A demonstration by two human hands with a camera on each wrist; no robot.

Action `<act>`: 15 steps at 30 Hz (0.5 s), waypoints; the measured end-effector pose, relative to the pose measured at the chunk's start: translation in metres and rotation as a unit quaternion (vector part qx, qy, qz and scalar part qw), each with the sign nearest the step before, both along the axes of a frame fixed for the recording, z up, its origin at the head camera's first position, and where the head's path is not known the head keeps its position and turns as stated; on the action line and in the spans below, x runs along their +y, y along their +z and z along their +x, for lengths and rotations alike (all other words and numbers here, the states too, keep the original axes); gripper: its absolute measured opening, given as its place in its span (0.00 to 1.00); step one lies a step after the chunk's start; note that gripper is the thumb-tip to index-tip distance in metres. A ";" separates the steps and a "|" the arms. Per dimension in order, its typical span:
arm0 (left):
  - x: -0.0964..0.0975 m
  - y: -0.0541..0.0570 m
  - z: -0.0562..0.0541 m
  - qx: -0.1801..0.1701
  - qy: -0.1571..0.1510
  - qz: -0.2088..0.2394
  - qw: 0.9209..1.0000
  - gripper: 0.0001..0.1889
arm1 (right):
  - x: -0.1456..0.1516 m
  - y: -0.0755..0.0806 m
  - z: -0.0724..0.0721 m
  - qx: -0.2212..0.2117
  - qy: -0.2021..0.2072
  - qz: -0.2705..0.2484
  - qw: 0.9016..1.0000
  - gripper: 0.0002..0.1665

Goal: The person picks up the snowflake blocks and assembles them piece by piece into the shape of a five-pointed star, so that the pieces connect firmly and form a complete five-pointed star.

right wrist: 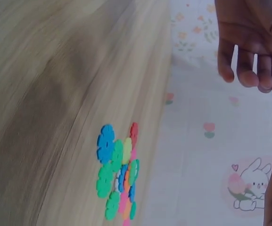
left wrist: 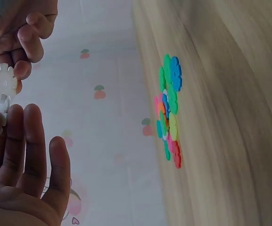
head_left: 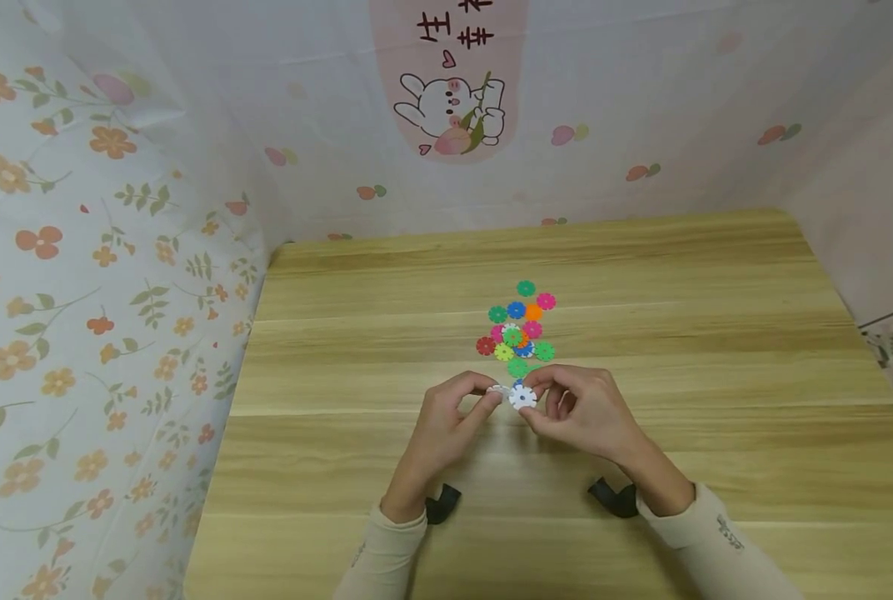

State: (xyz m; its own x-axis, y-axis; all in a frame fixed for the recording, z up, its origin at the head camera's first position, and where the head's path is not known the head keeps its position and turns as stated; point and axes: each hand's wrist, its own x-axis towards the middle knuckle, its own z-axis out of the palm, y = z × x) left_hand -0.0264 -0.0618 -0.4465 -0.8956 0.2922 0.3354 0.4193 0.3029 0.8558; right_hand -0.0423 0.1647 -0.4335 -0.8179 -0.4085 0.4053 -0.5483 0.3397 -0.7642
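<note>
Two white discs are held between the hands above a wooden table [head_left: 326, 358], meeting at their rims; whether their slots interlock cannot be told. The left hand [head_left: 445, 418] pinches the left disc [head_left: 497, 389] between thumb and forefinger, the disc lying nearly edge-on at the fingertips; the left wrist view shows this hand's other fingers extended and spread apart. The right hand [head_left: 587, 414] pinches the right disc [head_left: 523, 397] by its edge, thumb below and forefinger above, so that the notched face projects beyond the fingertips towards the left hand; its remaining fingers are bent inwards. In the right wrist view the right hand is largely cut off at the margin. Beyond the fingers, a loose cluster [head_left: 513, 337] of green, blue, pink, orange, yellow and red discs lies on the table, partly overlapping. A blue disc [left wrist: 176, 74] lies at its near end. Behind stands a pale cloth [head_left: 304, 92] printed with a rabbit [head_left: 446, 104].
</note>
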 end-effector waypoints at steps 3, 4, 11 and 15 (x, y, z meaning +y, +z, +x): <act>0.001 -0.004 0.000 -0.006 0.004 0.018 1.000 0.05 | -0.001 0.001 0.002 -0.035 -0.004 -0.009 0.999 0.16; 0.001 -0.005 0.000 -0.011 0.006 0.027 1.000 0.05 | -0.001 0.002 0.002 -0.051 -0.005 -0.013 0.999 0.17; 0.005 -0.009 0.002 -0.018 0.008 0.090 0.996 0.03 | -0.001 0.004 0.004 -0.190 -0.009 -0.063 0.980 0.17; 0.008 -0.010 0.003 0.005 0.018 0.093 0.996 0.04 | -0.001 0.005 0.003 -0.252 -0.008 -0.093 0.963 0.17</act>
